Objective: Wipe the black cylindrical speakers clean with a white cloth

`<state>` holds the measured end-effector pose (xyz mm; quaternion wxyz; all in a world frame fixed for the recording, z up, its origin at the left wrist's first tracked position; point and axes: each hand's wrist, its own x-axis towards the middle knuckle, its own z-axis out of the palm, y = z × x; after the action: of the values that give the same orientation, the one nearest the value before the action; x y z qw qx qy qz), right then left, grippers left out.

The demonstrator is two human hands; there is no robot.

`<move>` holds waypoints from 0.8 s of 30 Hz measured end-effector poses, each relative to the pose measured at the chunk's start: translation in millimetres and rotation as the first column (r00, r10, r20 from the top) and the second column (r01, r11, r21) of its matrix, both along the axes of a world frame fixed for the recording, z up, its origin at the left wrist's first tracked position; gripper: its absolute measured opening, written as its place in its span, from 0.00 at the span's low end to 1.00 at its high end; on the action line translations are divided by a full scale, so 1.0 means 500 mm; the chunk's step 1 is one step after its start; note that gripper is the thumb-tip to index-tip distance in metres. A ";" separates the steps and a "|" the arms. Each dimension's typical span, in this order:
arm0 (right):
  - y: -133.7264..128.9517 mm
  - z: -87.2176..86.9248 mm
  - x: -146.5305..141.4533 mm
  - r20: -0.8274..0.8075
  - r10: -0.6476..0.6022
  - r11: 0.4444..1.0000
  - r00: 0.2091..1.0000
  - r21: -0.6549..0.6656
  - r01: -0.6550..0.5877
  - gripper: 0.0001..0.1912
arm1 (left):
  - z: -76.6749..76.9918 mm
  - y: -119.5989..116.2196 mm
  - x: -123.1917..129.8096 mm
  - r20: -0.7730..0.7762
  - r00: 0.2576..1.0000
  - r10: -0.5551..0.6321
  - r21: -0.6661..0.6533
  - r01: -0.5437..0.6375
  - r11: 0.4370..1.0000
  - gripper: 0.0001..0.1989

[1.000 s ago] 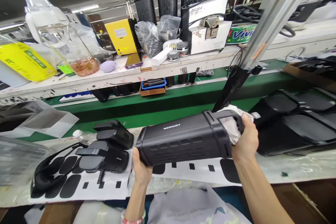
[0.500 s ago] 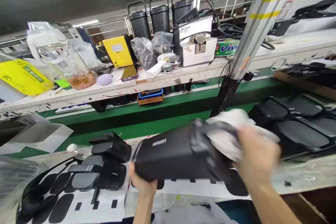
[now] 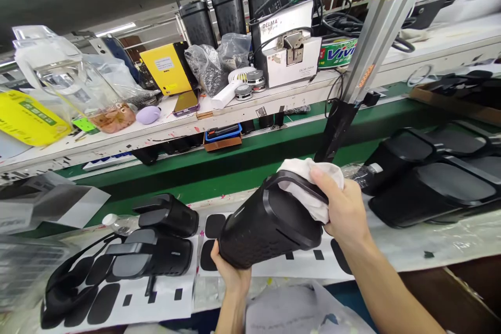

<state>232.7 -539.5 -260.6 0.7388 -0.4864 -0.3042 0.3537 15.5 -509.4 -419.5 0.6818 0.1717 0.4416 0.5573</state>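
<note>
Head: right grip [image 3: 344, 206] closed on cloth [image 3: 307, 202]

Black housing [image 3: 254, 235]; white cloth [image 3: 311, 204]; yellow box [image 3: 166, 70]

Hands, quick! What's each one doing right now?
Left hand: holding the left end of the black case from below, fingers mostly hidden.
Right hand: closed on the white cloth, at the case's handle.
</note>
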 end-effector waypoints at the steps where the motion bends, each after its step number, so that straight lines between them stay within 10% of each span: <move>1: 0.004 0.005 0.002 0.035 -0.001 1.000 0.999 0.027 0.000 0.19 | 0.010 0.006 -0.007 -0.055 0.998 0.007 0.046 -0.004 0.999 0.28; 4: 0.025 0.027 0.002 0.192 0.003 0.992 0.981 0.126 -0.028 0.21 | 0.070 0.022 -0.022 -0.321 0.947 0.034 0.375 0.094 0.922 0.36; 8: 0.079 0.049 -0.021 0.407 0.130 0.953 0.904 0.201 -0.228 0.26 | 0.172 0.028 0.007 -0.695 0.718 0.042 0.635 0.584 0.506 0.70; 12: 0.146 0.067 -0.021 0.258 -0.081 0.950 0.963 0.312 -0.004 0.18 | 0.203 0.027 0.058 -0.721 0.651 0.236 0.651 0.521 0.551 0.68; 16: 0.161 0.054 0.061 -0.149 -0.602 0.689 0.784 0.399 0.605 0.15 | 0.152 0.022 0.075 -0.669 0.677 0.307 0.696 0.427 0.577 0.64; 18: 0.138 0.000 0.100 0.053 -0.634 0.762 0.771 0.209 0.612 0.15 | 0.102 0.021 0.077 -0.654 0.692 0.305 0.686 0.374 0.624 0.60; 21: 0.089 -0.138 0.115 0.385 -0.227 0.910 0.894 -0.244 0.336 0.17 | 0.004 0.023 0.081 -0.675 0.660 0.329 0.628 0.280 0.726 0.56; 24: 0.052 -0.281 0.101 0.574 0.254 0.793 0.779 -0.584 0.172 0.14 | -0.080 0.019 0.076 -0.726 0.602 0.331 0.580 0.278 0.766 0.55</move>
<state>283.1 -513.7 -401.0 0.3901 -0.7787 -0.4126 0.2667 53.3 -499.8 -459.5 0.2997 0.6162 0.4816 0.5464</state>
